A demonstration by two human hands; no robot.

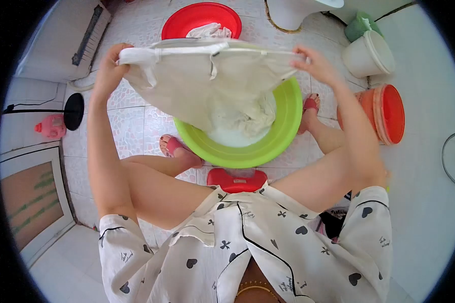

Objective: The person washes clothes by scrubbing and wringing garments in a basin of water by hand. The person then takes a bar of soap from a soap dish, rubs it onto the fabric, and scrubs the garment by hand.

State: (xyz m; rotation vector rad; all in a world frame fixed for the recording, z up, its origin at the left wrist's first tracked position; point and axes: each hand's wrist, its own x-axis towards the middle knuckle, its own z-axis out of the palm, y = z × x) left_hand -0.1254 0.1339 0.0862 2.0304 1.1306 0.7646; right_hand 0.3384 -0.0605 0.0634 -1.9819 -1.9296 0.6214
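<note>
Cream-white trousers point(182, 78) are stretched wide by the waistband, where belt loops show. My left hand point(114, 66) is closed on one end of the waistband, and my right hand point(316, 63) pinches the other end. Below them stands a lime-green basin point(289, 118) on the floor between my feet. The lower part of the trousers hangs down into it, bunched and wet in whitish, cloudy water point(237, 135). The cloth hides the basin's far left rim.
A red basin point(171, 22) holding white cloth point(210, 31) sits beyond. At right stand a white bucket point(361, 56) and an orange bucket point(392, 114). A red stool point(237, 180) is beneath me. Left are a pink bottle point(50, 126) and a black round base point(74, 112).
</note>
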